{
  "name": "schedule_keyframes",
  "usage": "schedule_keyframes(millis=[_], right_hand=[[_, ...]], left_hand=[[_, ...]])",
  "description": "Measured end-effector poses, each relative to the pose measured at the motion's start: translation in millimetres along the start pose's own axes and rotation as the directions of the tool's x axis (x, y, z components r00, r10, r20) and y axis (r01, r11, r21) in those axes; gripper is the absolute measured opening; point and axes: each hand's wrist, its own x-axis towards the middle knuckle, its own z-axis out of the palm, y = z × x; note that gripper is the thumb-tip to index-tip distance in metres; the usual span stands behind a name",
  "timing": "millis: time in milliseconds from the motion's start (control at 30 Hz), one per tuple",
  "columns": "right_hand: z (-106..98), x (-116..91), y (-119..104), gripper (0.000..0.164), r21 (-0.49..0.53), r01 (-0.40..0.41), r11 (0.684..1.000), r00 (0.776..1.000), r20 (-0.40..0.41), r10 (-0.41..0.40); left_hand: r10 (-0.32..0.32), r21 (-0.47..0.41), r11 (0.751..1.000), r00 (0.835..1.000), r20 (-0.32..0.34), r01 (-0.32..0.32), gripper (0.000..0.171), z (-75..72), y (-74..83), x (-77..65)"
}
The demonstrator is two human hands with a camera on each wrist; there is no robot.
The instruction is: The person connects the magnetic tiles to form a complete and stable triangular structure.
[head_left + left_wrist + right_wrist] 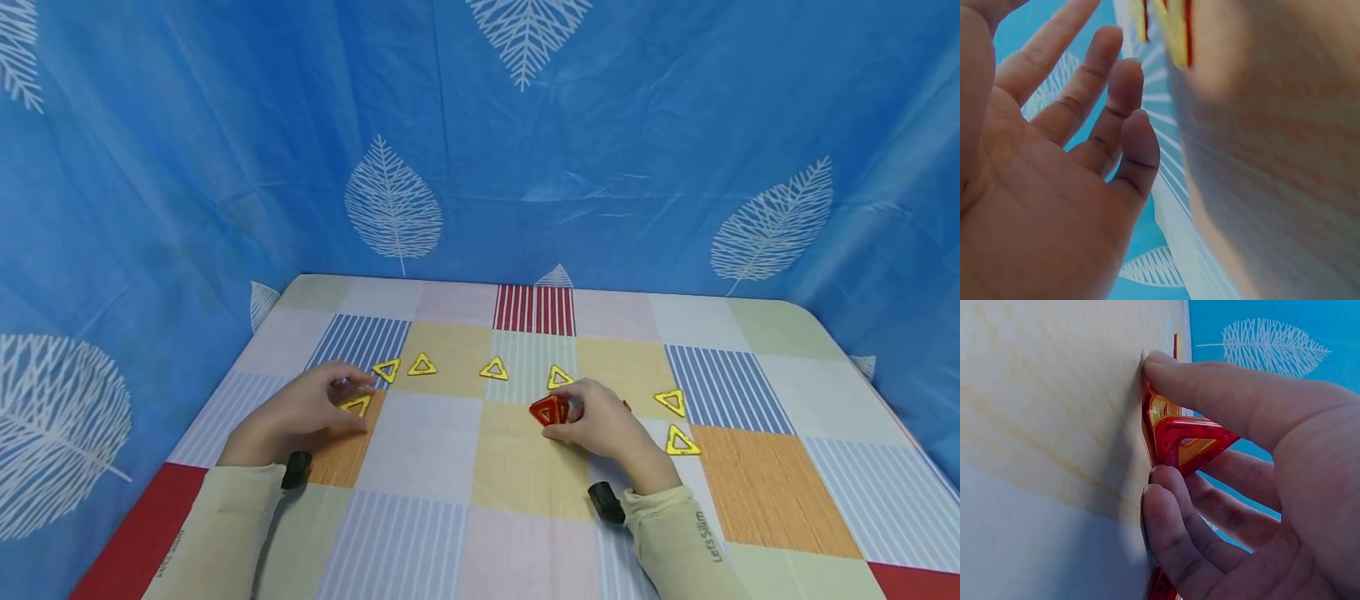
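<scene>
My right hand [600,421] grips a red triangular magnetic tile piece [1166,434] with thumb and fingers, low over the cloth. In the right wrist view its red-framed faces meet at an angle, with yellow inside. Another bit of red [627,406] peeks out behind that hand. On the left, my left hand [311,408] hovers with fingers spread and loosely bent, nothing in them. A yellow triangle tile [365,407] lies by its fingertips; yellow and red tile edges [1179,37] also show at the top of the left wrist view.
Several yellow triangle tiles lie in a loose arc: one tile [422,372] at the left, another [494,376] mid-table, one [553,377] behind the right hand, and one [682,451] to its right. A blue leaf-print curtain [637,225] encloses the patchwork tablecloth [420,433].
</scene>
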Motion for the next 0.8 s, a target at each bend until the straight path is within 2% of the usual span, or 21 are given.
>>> schedule_keyframes(millis=[167,300,400,500,800], right_hand=[[-1,0,0,0.056,0.004,-0.011,1.0,1.0,0.006,0.011],[-1,0,0,0.056,0.01,-0.016,1.0,1.0,0.009,0.016],[-2,-1,1,0.056,0.02,-0.014,1.0,1.0,0.011,0.013],[-2,-1,1,0.056,0.023,-0.01,1.0,1.0,0.014,0.01],[-3,-2,0,0.057,0.004,-0.007,1.0,1.0,0.017,0.007]], left_hand=[[-0.065,-0.003,0.998,0.998,0.001,0.065,0.058,-2.2,-7.0,-6.6],[-0.086,-0.01,0.996,0.996,0.017,0.086,0.06,-2.4,-10.1,-8.8],[-0.053,0.01,0.999,0.998,0.031,0.053,0.063,-1.0,-11.5,-9.3],[-0.049,0.024,0.999,0.998,0.035,0.048,0.064,0.6,-11.3,-10.5],[-0.06,0.043,0.997,0.998,0.022,0.059,0.05,4.9,-6.9,-10.9]])
